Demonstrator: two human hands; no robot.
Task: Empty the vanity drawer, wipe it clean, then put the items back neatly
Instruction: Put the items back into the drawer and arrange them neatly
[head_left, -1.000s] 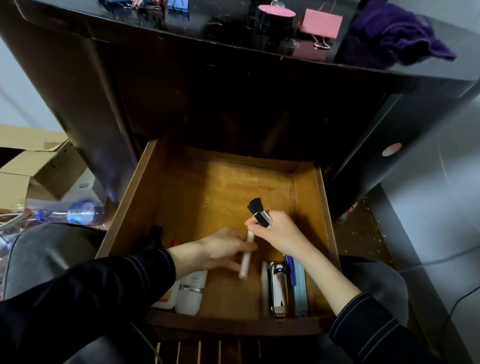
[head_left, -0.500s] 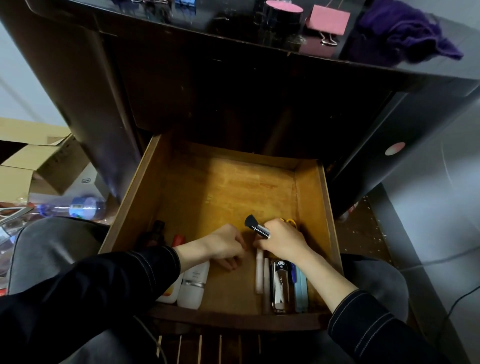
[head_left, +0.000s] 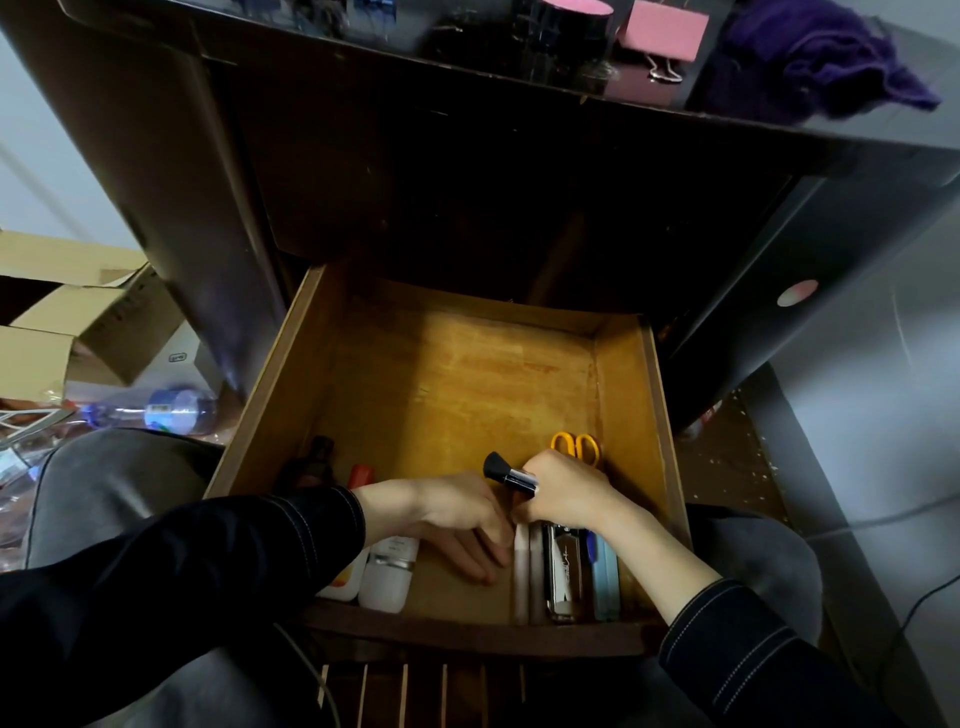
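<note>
Right hand (head_left: 566, 493), seemingly round black-headed brush (head_left: 506, 472)

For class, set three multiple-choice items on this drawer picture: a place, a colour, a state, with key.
1. Where do the scissors lie? A on a box; B in the drawer, near its right wall; C on the floor.
2. The cloth on the vanity top is: A white; B green; C purple.
3. The right hand: A grips the makeup brush; B is empty; C holds a bottle.
Key: 1 B, orange handles show there; 2 C, plainly purple; 3 A, it is curled round the handle.
</note>
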